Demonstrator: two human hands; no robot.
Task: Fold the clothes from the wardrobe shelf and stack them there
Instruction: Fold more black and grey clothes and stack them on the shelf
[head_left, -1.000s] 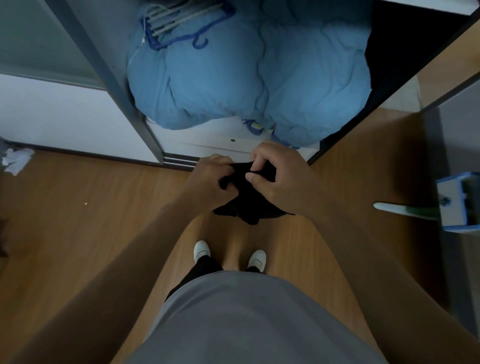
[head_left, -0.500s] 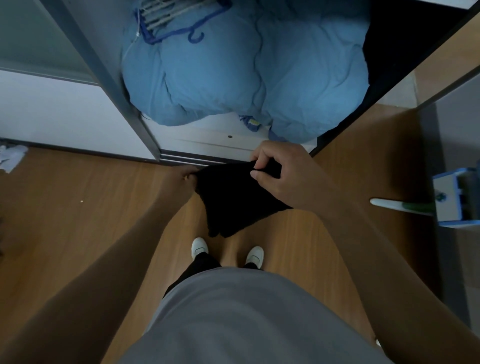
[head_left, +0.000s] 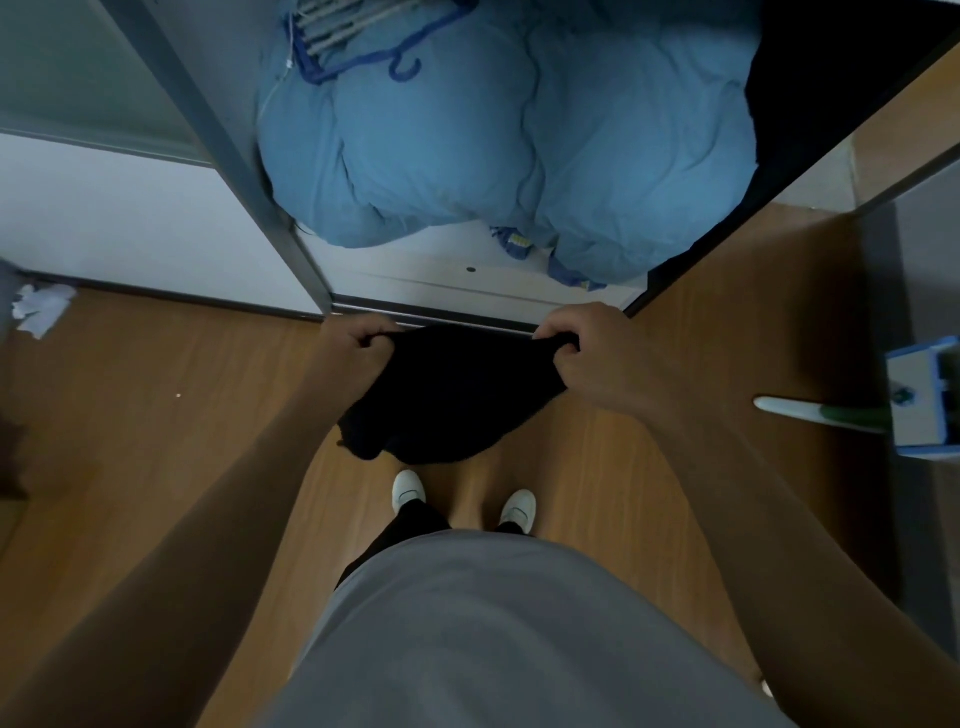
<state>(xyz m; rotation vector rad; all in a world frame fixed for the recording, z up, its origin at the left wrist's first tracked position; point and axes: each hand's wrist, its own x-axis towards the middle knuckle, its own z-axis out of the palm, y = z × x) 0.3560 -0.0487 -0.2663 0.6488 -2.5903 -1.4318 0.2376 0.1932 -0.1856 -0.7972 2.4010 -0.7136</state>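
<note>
While left grip (head_left: 358, 349) and right grip (head_left: 589, 356) pinch it, the black garment (head_left: 452, 400) hangs between.

No legible text, number or brand found. The box (head_left: 917, 400) at 3 o'clock bears a dark mark, too blurred to read.

Bare forearms, no sleeves in view; a plain grey shirt (head_left: 498, 634), dark trousers (head_left: 400, 525), and white shoes (head_left: 409, 488) with rounded toes
</note>
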